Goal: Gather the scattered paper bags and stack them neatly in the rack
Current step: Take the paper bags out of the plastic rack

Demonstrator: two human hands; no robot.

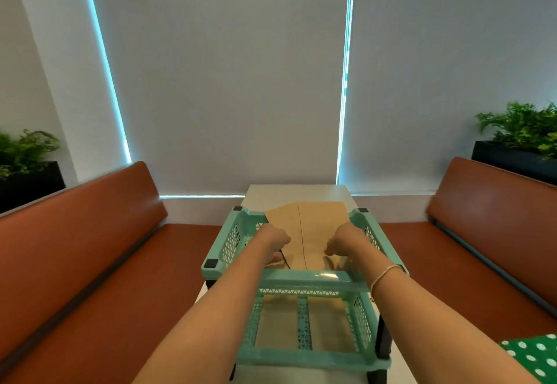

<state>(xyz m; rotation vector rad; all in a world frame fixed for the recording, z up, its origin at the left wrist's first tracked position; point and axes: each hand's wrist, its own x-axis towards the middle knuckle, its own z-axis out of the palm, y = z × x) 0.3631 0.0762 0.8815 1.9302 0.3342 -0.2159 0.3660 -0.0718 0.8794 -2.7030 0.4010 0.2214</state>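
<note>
Both forearms reach over teal rack [301, 281] on white counter [298, 193]. Bags [304, 223] lie flat in top tier, far ends overhanging its back edge. Left hand [275, 243] and right hand [343, 240] curl onto bags' near end, seemingly pinching it. Lower tier holds more brown bags. No readable writing.

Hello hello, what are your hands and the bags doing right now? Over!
Left hand and right hand both gripping paper bags in the rack top tier. Far ends overhang the back edge. Nothing in the way.
</note>
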